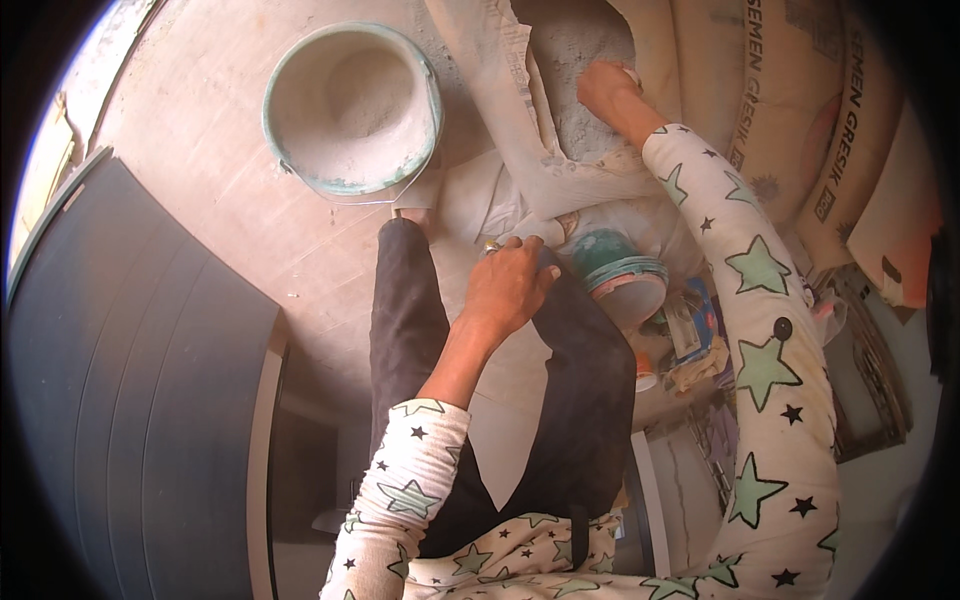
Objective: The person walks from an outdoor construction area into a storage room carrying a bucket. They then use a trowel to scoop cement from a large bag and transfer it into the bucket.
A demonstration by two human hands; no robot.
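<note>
Your right hand (607,88) is up inside the torn mouth of the open sack (545,150) that leans between the bucket (352,107) and the stacked full sacks (800,110); the fingers are curled down into the grey powder (585,60), and I cannot tell whether they are closed on a scoop or on the powder itself, since they are buried. Your left hand (508,285) rests closed, knuckles up, on your knee just below the sack's lower edge; whether it pinches the paper is hidden.

The sack is pale, dusty paper, creased and ragged at the tear, with the grey powder showing in the opening. Judge it heavy as a whole and not something to lift by the paper; the torn flap is soft and will likely rip further, so hold the thicker folded edge near the rim if you must steady it. The powder will be fine, loose and slippery; it will probably spill from an open palm, so cup it deep.

The bucket stands just left of the sack on the floor (220,160), round, green-rimmed, with a low mound of the same powder inside; a small green tub (622,275) lies tipped near your left hand.
</note>
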